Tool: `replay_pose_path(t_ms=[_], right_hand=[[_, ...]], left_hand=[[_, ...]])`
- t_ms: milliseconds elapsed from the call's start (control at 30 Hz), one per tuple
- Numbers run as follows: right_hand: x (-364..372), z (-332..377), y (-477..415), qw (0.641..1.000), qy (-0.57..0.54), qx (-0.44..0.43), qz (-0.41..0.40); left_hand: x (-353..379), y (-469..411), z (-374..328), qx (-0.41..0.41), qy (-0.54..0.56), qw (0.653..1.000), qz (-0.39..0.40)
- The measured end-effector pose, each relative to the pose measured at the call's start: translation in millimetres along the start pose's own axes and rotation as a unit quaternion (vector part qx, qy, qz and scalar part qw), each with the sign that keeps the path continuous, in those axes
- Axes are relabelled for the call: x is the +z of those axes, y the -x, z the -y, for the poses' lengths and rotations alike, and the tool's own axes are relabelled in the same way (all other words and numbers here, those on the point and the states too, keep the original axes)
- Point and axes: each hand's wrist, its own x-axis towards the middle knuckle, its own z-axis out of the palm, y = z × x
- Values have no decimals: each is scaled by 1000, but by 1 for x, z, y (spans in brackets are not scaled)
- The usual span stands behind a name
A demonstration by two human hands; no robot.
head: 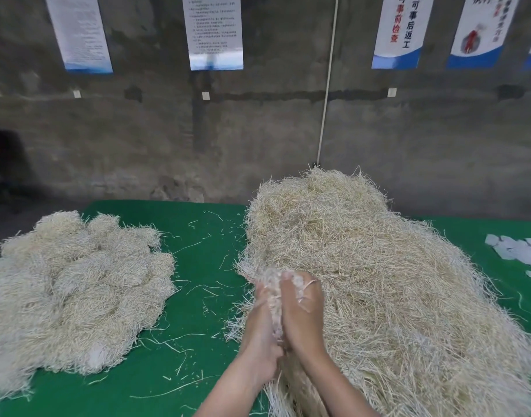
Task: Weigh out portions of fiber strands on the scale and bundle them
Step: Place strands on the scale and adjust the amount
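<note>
A big loose heap of straw-coloured fiber strands (363, 266) covers the right half of the green table (204, 242). At its left edge my left hand (262, 323) and my right hand (303, 314) are pressed together, palms facing, and grip a portion of pale strands (273, 284) between them. The strands stick out above my fingers and hang below my wrists. On the left lies a paler pile of bundled strands (74, 284). No scale is in view.
White slips of paper (517, 254) lie at the table's right edge. Stray strands are scattered over the green strip between the two piles. A grey concrete wall with posters and a white cable (327, 85) stands behind the table.
</note>
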Motion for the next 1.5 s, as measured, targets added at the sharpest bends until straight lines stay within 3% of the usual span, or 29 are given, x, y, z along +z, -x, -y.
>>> replay_pose_path(t_ms=[100, 167, 367, 467, 533, 633, 733, 800, 867, 967, 1033, 1167, 1333, 1400, 1500], right_hand=[[-9, -1, -6, 998, -30, 57, -24], [-11, -2, 0, 998, -30, 58, -5], [-10, -6, 22, 998, -3, -48, 33], [-13, -5, 25, 988, 99, -100, 58], [-14, 4, 14, 986, 115, -109, 49], [-20, 23, -12, 999, 23, -20, 39], [-13, 23, 3, 992, -62, 11, 111], [5, 12, 28, 989, 2, -41, 144], [11, 5, 30, 987, 56, -63, 137], [-2, 9, 4, 995, 12, 20, 95], [-4, 2, 9, 996, 16, 18, 91], [2, -17, 45, 971, 70, -36, 226], [-39, -22, 31, 926, 143, -6, 349], [-51, -15, 25, 917, 129, 22, 376], [-68, -5, 17, 920, 24, 108, 377]], left_hand=[[6, 13, 2, 41, -99, 994, -32], [10, 14, -2, 88, -99, 990, -47], [16, -3, -23, 48, 77, 990, -107], [10, -8, -25, 85, -9, 983, -161], [8, -6, -15, 116, -70, 984, -118], [16, 2, -10, 123, -142, 981, -48], [15, 0, -23, 127, -109, 984, -58], [8, -6, -28, 127, -53, 985, -102], [3, -5, -20, 102, -48, 986, -122], [10, -1, -12, 45, -81, 989, -112], [7, -7, -11, 37, -90, 989, -109], [-10, -18, -23, 72, -73, 974, -201], [-37, -30, -16, -28, 34, 964, -262], [-42, -31, -13, -41, 42, 965, -255], [-45, -32, -16, -37, 59, 967, -244]])
